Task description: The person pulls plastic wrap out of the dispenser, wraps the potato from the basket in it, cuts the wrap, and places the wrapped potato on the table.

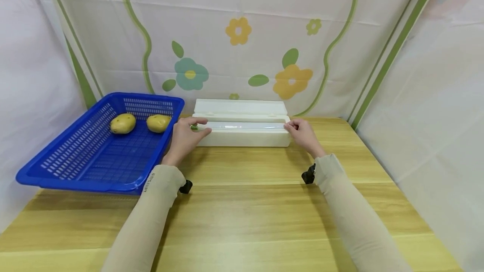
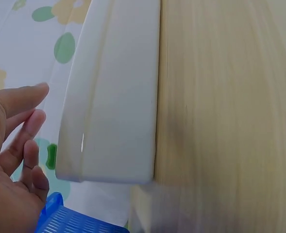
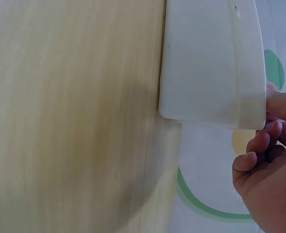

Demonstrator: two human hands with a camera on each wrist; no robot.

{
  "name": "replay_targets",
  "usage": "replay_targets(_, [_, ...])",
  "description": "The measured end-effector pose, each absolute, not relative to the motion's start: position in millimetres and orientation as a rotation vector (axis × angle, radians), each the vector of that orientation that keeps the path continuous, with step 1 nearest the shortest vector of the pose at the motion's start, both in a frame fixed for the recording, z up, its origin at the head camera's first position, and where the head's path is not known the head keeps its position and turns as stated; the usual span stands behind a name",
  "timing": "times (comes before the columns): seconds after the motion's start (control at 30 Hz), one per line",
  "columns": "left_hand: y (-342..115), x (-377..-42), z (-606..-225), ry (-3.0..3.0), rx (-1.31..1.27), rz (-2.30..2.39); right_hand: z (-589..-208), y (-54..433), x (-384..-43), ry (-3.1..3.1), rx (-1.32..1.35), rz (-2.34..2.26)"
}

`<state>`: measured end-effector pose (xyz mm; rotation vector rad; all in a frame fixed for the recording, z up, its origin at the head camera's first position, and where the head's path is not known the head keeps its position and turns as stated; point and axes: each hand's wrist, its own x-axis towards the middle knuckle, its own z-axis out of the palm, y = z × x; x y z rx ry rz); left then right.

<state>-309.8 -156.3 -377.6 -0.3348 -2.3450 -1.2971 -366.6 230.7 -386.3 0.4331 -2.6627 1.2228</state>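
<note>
Two beige sleeves (image 1: 363, 221) cross the worktop (image 1: 242, 221) from the frame's bottom. At centre sits a white dispenser box (image 1: 245, 139), lid (image 1: 240, 106) up, apparently holding clear film (image 1: 247, 126). The left hand (image 1: 186, 137) gapes, thumb and forefinger apart; the right hand (image 1: 304, 136) narrows at the box's right end, whether pinching I can't tell. An uneven pull could skew or tear that film.

What we saw looked booth-like, the wider room unclear: flower-printed cloth (image 1: 223, 68) behind a wood-grain table (image 1: 242, 226), pale sheets (image 1: 423, 137) at both sides.
</note>
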Motion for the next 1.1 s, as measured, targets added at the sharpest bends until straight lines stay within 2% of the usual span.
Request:
replay_targets(0.73, [-165, -321, -386, -2.503, -0.191, -1.186, -388, 234, -368, -2.725, 0.415, 1.190])
replay_targets(1.1, [-160, -329, -389, -2.395, -0.099, -1.259, -385, 238, -369, -2.699, 0.416, 1.268])
